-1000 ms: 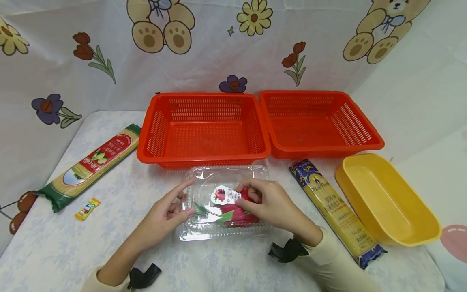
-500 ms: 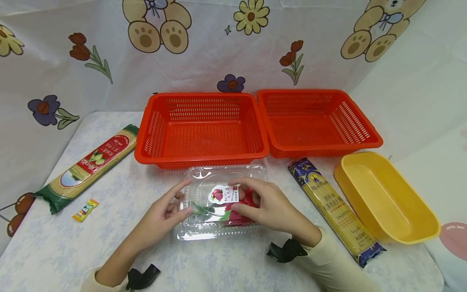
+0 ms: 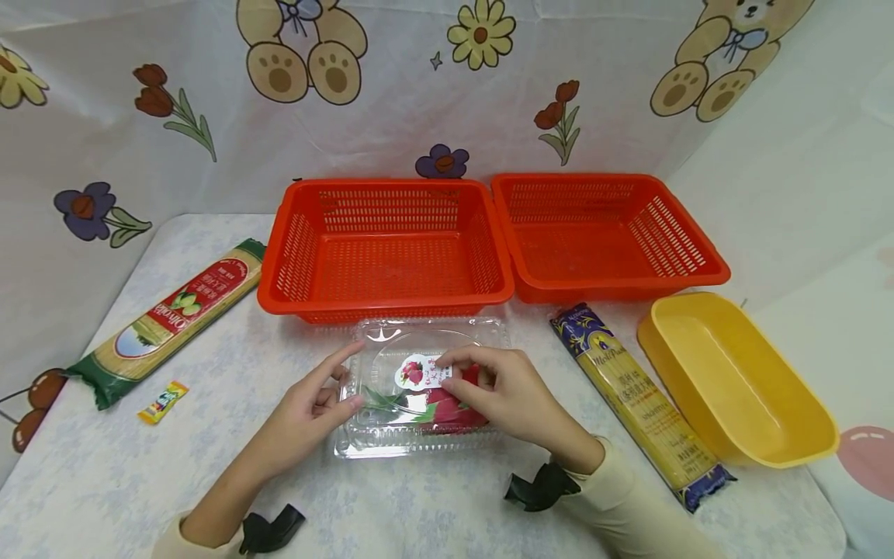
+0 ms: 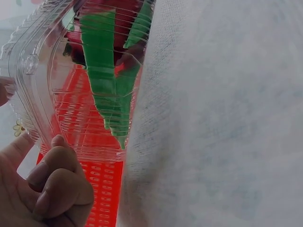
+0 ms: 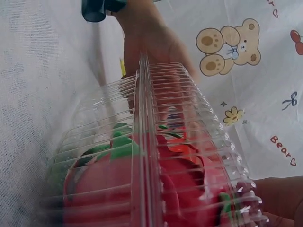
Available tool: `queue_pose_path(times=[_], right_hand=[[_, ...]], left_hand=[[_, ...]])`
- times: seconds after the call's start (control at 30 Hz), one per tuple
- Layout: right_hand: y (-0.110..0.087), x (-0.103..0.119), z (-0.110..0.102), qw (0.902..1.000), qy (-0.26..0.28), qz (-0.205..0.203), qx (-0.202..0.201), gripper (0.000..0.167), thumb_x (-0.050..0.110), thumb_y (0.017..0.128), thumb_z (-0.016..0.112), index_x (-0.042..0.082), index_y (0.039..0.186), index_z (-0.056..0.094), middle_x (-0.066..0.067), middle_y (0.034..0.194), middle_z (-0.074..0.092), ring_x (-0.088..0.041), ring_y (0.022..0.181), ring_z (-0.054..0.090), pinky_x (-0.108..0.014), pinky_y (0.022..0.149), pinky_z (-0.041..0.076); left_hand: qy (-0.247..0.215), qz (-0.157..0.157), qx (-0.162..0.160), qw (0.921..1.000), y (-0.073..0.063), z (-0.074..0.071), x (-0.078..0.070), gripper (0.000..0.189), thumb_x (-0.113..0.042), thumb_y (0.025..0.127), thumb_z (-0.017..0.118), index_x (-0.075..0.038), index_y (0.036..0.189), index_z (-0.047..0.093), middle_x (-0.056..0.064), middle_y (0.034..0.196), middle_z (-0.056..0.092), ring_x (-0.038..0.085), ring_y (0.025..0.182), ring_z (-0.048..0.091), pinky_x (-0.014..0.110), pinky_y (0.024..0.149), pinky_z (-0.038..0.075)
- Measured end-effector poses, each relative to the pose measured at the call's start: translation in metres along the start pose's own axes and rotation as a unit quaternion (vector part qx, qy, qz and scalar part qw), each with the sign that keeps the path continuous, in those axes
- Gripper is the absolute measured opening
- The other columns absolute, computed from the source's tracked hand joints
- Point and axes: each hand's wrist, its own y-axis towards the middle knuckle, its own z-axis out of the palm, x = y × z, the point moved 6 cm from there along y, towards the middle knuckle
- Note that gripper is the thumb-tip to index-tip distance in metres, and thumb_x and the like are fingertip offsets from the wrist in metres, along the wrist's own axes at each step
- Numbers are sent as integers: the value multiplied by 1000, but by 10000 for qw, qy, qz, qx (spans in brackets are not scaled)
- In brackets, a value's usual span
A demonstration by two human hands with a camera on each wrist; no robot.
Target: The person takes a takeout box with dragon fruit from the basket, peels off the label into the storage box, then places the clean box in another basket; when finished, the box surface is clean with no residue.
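Observation:
A clear plastic clamshell box [image 3: 454,446] lies on the table in front of the two baskets. Inside it are pinkish-red dragon fruit [image 3: 454,415] with green tips, also seen through its ribbed wall in both wrist views. On the lid is a white label [image 3: 412,373] with a fruit picture. My left hand [image 3: 307,411] holds the box at its left edge, thumb and index finger spread along it and the other fingers curled. My right hand [image 3: 513,392] pinches the label's right end between thumb and index finger, covering part of its print.
Two red baskets [image 3: 384,304] [image 3: 621,286] stand side by side behind the box. A spaghetti pack [image 3: 174,318] and a small yellow packet [image 3: 163,402] lie left. Another spaghetti pack [image 3: 639,404] lies right, beside a yellow tub [image 3: 740,376].
My right thumb and index finger parted over the label half a second ago and are now closer together at its right end. My left hand has kept its hold on the box.

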Motion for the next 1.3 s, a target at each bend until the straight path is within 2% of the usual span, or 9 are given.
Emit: queue_pose_path(times=[0.33,0.57,0.83,1.03,1.3], right_hand=[[0,-3,-1,9999,164,35,-4,19,15,89,81,19,108,78,7,63,50,-8,51,42,-23,45,31],[-2,-4,-3,9987,517,-9,-12,18,12,91,78,20,108,76,4,63,50,-10,52,42,-23,44,31],[-2,-7,-5,9968,777,107,-128,25,12,92,78,23,113,73,4,81,63,-14,55,47,-24,45,35],[-3,-5,-5,9953,952,123,-133,25,13,89,81,21,112,76,6,84,70,-15,56,49,-24,48,38],[-4,-5,-13,9914,1311,-25,-22,20,10,92,78,12,112,75,0,87,74,-17,60,57,-23,52,45]], left_hand=[[-85,18,48,10000,0,0,0,69,-19,98,71,-37,156,38,16,117,51,2,55,32,24,46,34],[-81,-6,40,10000,0,0,-1,69,-19,98,71,-37,156,39,16,117,51,2,55,32,24,46,34],[-103,-6,53,9999,0,0,-1,69,-18,98,71,-37,156,39,16,117,51,2,55,32,24,46,34],[-106,-37,50,9999,0,0,0,69,-20,97,72,-38,156,39,15,115,51,3,54,33,25,47,35],[-93,-10,71,9999,0,-1,0,70,-20,97,72,-38,156,39,15,117,52,3,55,33,24,47,35]])
